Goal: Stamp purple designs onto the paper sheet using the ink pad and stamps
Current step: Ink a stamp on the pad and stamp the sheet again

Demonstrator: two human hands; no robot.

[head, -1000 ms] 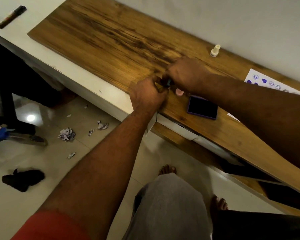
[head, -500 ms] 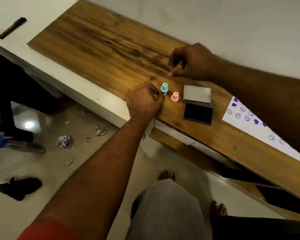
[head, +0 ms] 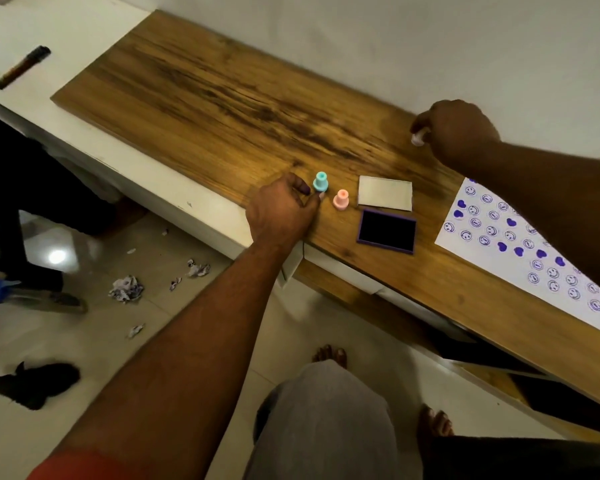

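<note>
Resting on the wooden counter [head: 222, 109], head view: teal stamp [head: 320, 182] upright near the front edge, left hand [head: 282, 212] beside it, fingers curled together, a fingertip touching its base. Pink stamp [head: 341, 199] upright just right of the teal one. Pale lid [head: 385, 193] flat, right of the pink stamp; open ink pad [head: 387, 231], dark face up, just nearer than the lid. Paper sheet [head: 520, 244] at right, covered with purple smileys and hearts, partly under the right forearm. Right hand [head: 456, 131] far, by the wall, fingers clamped on a small white stamp [head: 417, 138]. Marker [head: 21, 72] far left.
</note>
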